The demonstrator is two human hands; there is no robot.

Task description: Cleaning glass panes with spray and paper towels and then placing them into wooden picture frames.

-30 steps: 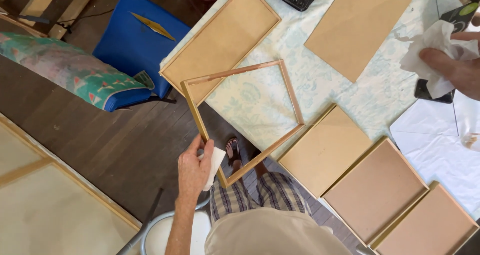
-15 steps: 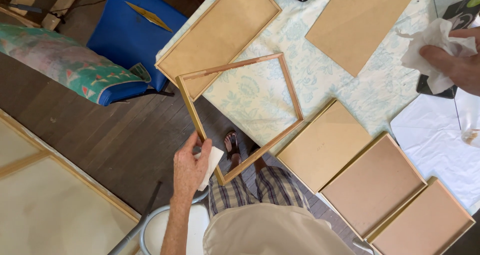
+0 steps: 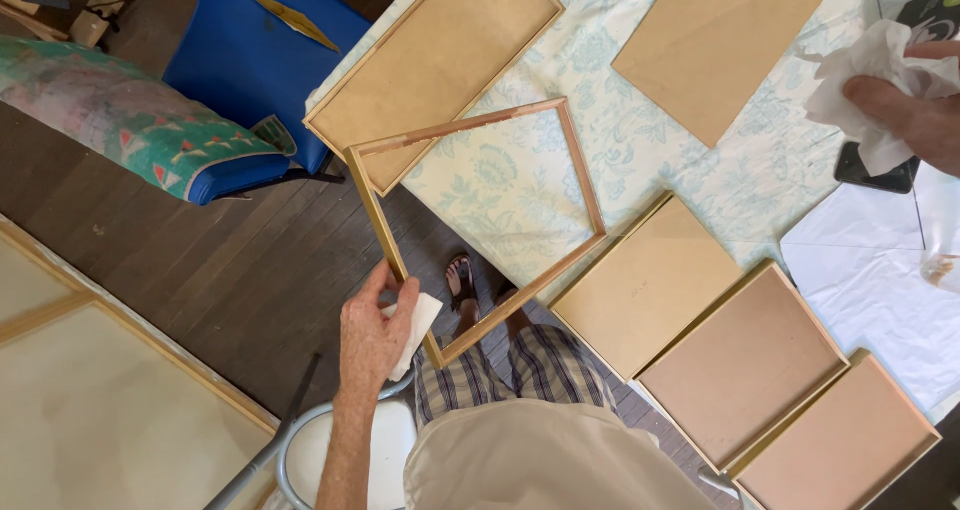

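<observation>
I see an empty gold frame [image 3: 478, 232], half over the table [image 3: 520, 185] edge. My left hand [image 3: 372, 335] clamps its rail through a tissue [image 3: 412, 330]; my right hand [image 3: 905, 110] grips a white cloth [image 3: 868, 65].

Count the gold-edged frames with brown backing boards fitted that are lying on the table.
4: one at the top beside the empty frame, and three in a row at lower right. More may lie out of view.
</observation>
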